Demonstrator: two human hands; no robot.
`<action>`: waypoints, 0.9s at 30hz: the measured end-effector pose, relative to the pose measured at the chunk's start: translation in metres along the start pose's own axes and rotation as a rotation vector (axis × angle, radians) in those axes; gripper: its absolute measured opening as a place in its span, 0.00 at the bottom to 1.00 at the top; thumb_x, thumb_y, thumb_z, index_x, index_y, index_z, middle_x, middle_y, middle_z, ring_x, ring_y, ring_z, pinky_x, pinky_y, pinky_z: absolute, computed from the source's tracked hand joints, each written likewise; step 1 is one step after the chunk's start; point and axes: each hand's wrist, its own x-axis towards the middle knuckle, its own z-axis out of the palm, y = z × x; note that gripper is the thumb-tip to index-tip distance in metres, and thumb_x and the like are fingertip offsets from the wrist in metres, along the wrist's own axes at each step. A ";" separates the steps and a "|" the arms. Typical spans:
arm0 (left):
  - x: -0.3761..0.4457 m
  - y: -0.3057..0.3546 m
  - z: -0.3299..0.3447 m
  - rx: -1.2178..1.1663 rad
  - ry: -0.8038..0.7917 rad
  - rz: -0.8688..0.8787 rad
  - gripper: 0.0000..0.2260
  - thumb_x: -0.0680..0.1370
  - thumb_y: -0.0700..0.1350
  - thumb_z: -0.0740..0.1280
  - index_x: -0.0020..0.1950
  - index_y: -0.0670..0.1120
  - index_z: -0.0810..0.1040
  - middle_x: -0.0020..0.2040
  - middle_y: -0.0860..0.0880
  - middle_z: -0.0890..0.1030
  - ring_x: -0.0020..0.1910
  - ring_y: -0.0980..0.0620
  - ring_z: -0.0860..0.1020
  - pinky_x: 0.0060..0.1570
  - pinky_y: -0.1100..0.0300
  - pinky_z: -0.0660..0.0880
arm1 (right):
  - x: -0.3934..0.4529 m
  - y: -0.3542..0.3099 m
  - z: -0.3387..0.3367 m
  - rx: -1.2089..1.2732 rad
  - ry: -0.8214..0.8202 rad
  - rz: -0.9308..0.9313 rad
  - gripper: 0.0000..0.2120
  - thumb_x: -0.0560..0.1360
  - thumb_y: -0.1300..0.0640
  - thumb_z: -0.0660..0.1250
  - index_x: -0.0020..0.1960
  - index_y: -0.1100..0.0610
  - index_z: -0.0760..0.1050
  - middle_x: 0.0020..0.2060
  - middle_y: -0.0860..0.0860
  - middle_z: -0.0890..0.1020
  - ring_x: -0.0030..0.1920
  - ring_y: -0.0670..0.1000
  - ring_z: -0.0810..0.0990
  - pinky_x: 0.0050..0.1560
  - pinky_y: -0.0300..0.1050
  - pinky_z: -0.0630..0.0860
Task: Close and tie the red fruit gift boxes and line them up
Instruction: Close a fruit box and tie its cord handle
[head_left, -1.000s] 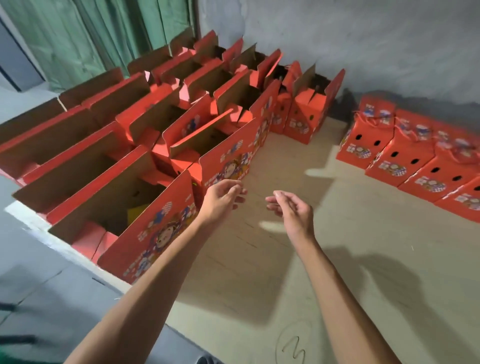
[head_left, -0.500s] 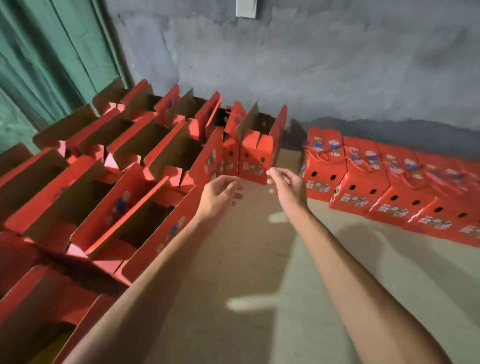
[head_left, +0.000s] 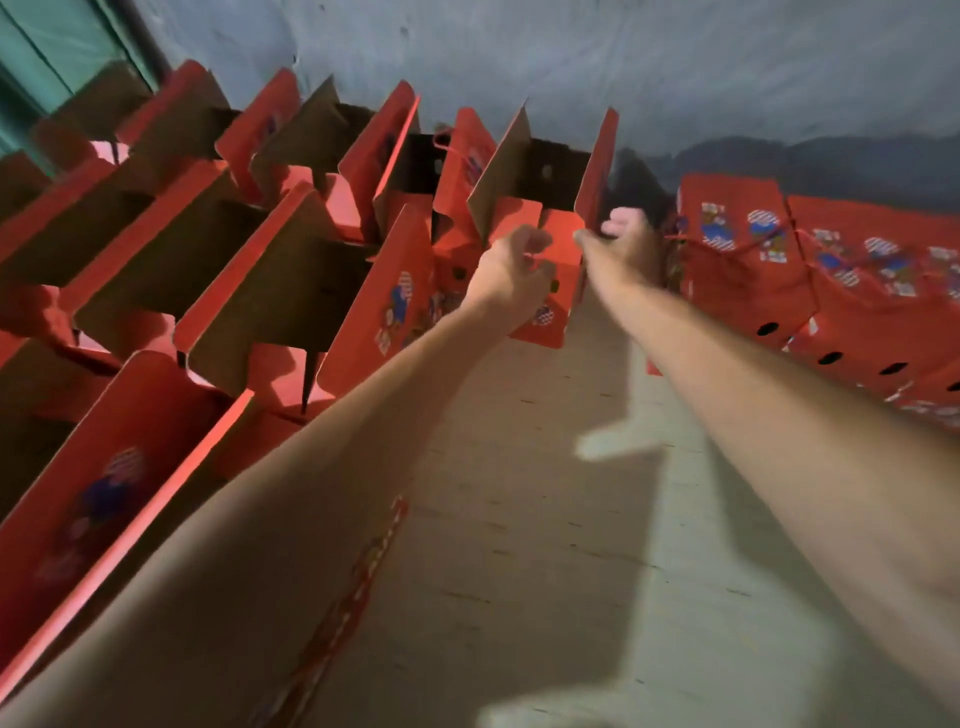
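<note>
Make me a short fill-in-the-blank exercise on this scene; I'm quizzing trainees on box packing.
1. Both hands reach the open box at the far end of the ____ boxes.
2. The right hand pinches the edge of that box's ____ flap.
3. The closed boxes line up on the ____ side.
4. The left hand pinches a thin red ____.

Missing: open; right; right; string

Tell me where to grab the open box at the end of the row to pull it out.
Grip the open box by its two upright flaps, one hand per side, coming from the front. The flaps stand tall and free above the body, and the right hand already pinches the right flap's edge.
</note>
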 end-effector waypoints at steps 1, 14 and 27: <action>0.012 -0.006 0.006 0.054 -0.012 0.035 0.16 0.80 0.41 0.65 0.68 0.45 0.76 0.64 0.48 0.80 0.60 0.50 0.80 0.56 0.56 0.79 | 0.011 0.003 0.004 -0.036 0.013 -0.003 0.21 0.76 0.52 0.74 0.66 0.55 0.74 0.56 0.46 0.80 0.59 0.50 0.80 0.50 0.38 0.69; 0.111 -0.027 0.004 0.716 0.173 0.210 0.21 0.77 0.42 0.61 0.71 0.44 0.70 0.73 0.44 0.70 0.75 0.42 0.61 0.70 0.42 0.66 | 0.061 0.032 0.032 -0.426 0.076 -0.063 0.14 0.82 0.54 0.62 0.59 0.62 0.78 0.58 0.60 0.82 0.59 0.61 0.81 0.54 0.50 0.77; -0.049 -0.003 -0.038 0.434 0.054 0.073 0.15 0.75 0.36 0.61 0.60 0.45 0.76 0.48 0.39 0.83 0.48 0.33 0.80 0.46 0.48 0.76 | -0.097 0.066 -0.077 -0.299 -0.030 -0.123 0.09 0.82 0.60 0.63 0.42 0.58 0.73 0.31 0.49 0.73 0.34 0.54 0.75 0.26 0.35 0.60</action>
